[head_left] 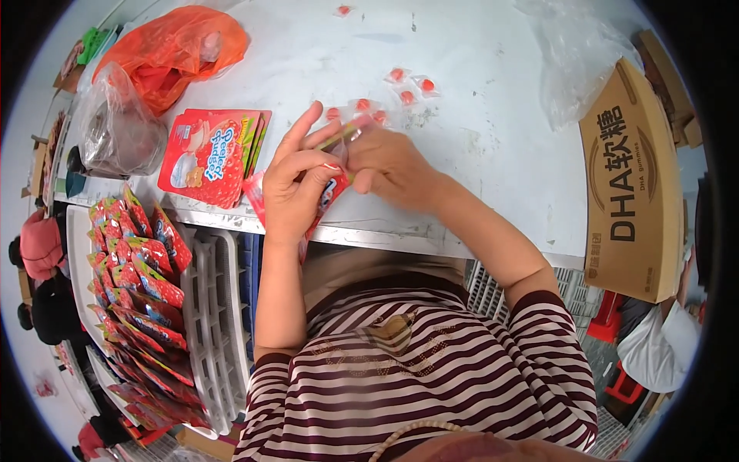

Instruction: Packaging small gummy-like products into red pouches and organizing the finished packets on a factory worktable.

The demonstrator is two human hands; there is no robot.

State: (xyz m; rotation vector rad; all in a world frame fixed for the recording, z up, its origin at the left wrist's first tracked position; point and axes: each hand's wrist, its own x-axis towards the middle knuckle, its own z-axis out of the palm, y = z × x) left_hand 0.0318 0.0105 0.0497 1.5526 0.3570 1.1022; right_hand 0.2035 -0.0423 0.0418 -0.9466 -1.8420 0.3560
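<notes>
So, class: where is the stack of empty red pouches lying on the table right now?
In the head view, the stack of red pouches lies on the white table, left of the left hand, just below the orange bag.

Flat red pouches (209,154) stacked just left of the hands (346,173) — more red pouches (135,269) heaped lower left; brown carton (627,181) far right.

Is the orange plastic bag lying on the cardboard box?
No, the orange plastic bag lies on the white table, far left of the cardboard box.
</notes>
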